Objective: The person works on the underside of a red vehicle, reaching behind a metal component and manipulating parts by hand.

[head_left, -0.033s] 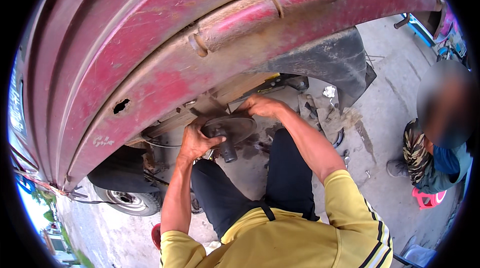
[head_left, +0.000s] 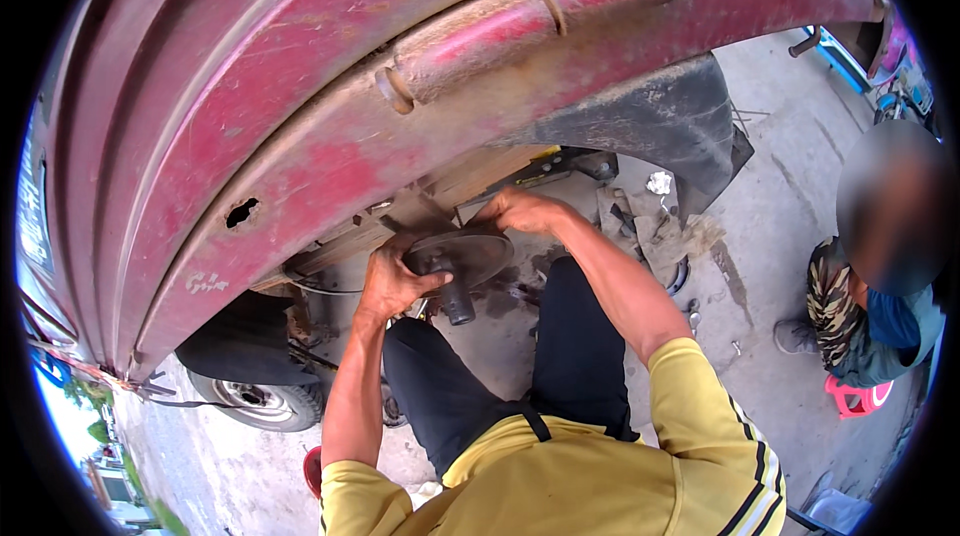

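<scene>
A dark, dirty metal disc (head_left: pixel 482 259) with a thick cylinder (head_left: pixel 459 304) standing out of it is held beneath a rusty red vehicle body. My left hand (head_left: pixel 395 281) grips the disc's left side, the thumb reaching across to the cylinder. At the disc's upper right, my right hand (head_left: pixel 515 211) has its fingers curled at the rim, their tips partly hidden. Just behind the disc is the vehicle's dirty underside (head_left: pixel 425 188).
The red bodywork (head_left: pixel 260 56) arches overhead, with a black mudguard (head_left: pixel 640 111) at right. A wheel (head_left: pixel 265 406) lies low left. A co-worker (head_left: pixel 870 326) sits on a pink stool (head_left: pixel 850 396) at right. Scattered parts and rags (head_left: pixel 690 241) lie on the concrete (head_left: pixel 760 236).
</scene>
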The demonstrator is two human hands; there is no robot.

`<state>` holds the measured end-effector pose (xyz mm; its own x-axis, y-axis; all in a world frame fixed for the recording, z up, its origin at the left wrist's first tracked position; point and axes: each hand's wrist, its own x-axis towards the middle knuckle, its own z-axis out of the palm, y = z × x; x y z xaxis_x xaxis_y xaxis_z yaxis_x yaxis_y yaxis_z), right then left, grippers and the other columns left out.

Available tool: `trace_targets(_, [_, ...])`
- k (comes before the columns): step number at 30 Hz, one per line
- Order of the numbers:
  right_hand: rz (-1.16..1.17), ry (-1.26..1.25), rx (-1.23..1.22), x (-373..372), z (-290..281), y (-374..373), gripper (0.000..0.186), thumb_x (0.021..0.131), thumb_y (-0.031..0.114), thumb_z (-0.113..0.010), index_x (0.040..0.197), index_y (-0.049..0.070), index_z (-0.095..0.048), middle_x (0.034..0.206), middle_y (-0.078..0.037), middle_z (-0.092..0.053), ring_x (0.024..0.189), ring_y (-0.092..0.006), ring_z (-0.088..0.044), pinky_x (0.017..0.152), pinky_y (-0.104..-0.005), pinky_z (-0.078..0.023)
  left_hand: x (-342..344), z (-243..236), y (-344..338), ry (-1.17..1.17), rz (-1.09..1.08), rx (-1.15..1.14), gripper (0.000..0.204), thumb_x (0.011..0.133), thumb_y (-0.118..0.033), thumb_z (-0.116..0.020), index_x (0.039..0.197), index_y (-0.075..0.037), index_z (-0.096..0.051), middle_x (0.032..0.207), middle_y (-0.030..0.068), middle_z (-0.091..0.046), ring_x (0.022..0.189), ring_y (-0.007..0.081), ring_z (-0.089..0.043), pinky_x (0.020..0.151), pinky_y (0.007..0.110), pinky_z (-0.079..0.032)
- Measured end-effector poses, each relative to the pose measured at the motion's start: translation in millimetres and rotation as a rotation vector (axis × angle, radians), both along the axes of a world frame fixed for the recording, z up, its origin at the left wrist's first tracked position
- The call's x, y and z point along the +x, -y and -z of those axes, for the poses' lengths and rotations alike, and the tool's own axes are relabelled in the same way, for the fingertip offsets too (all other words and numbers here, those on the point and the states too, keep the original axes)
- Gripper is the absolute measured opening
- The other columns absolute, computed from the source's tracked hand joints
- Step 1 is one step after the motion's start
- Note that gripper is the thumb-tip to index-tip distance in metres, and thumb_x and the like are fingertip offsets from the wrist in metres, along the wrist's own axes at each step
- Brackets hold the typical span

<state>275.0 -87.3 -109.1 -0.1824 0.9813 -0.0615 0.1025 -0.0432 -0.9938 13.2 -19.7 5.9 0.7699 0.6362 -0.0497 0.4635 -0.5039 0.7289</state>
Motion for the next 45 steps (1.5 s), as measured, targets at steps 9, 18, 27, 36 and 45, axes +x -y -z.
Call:
trace_targets(9, [0.089,0.071,0.098,-3,-10,7,0.031,0.086,0.002,-0.070,0.117,0.000,-0.073,0.108,-0.008,-0.077,0.096,-0.0122,-0.067,0.088,-0.0288,-0.053,-1,10,-9,0.059,0.040,-0.007,0.058,0.062,-0.014,-0.091,0.113,0.003,-0.070,0.096,0.0107,-0.075,0.085,0.0169,-0.068,0.081,0.033,-0.056])
trace_targets(18, [0.302,-0.135,0.113,-18,-24,30,0.028,0.089,0.013,-0.074,0.112,-0.002,-0.071,0.102,-0.005,-0.073,0.094,-0.0121,-0.063,0.086,-0.0304,-0.050,6,-10,-1,-0.027,0.032,-0.121,0.065,0.064,-0.007,-0.090,0.121,0.009,-0.063,0.108,0.0119,-0.072,0.097,0.0176,-0.066,0.091,0.033,-0.053])
trace_targets(27, [0.611,-0.278,0.134,-57,-48,33,0.025,0.090,0.013,-0.076,0.106,-0.005,-0.069,0.095,-0.006,-0.071,0.087,-0.0107,-0.062,0.080,-0.0278,-0.050,3,-9,-2,0.013,0.016,-0.111,0.067,0.063,-0.010,-0.093,0.119,0.011,-0.062,0.108,0.0129,-0.071,0.097,0.0193,-0.065,0.092,0.034,-0.053])
trace_targets(36, [0.887,0.056,0.207,-85,-59,33,0.028,0.092,0.019,-0.075,0.108,-0.004,-0.071,0.100,-0.011,-0.076,0.088,-0.0155,-0.065,0.083,-0.0312,-0.050,-2,3,-10,0.041,0.038,-0.146,0.068,0.064,-0.008,-0.092,0.121,0.011,-0.061,0.106,0.0123,-0.071,0.095,0.0186,-0.065,0.089,0.034,-0.054])
trace_targets(45, [0.764,-0.044,0.005,-70,-53,28,0.032,0.098,0.027,-0.068,0.110,-0.003,-0.066,0.075,-0.005,-0.063,0.072,-0.0120,-0.056,0.067,-0.0300,-0.046,0,-2,-8,0.038,0.063,0.019,0.066,0.062,-0.013,-0.092,0.118,0.008,-0.065,0.097,0.0117,-0.073,0.088,0.0175,-0.067,0.083,0.033,-0.055])
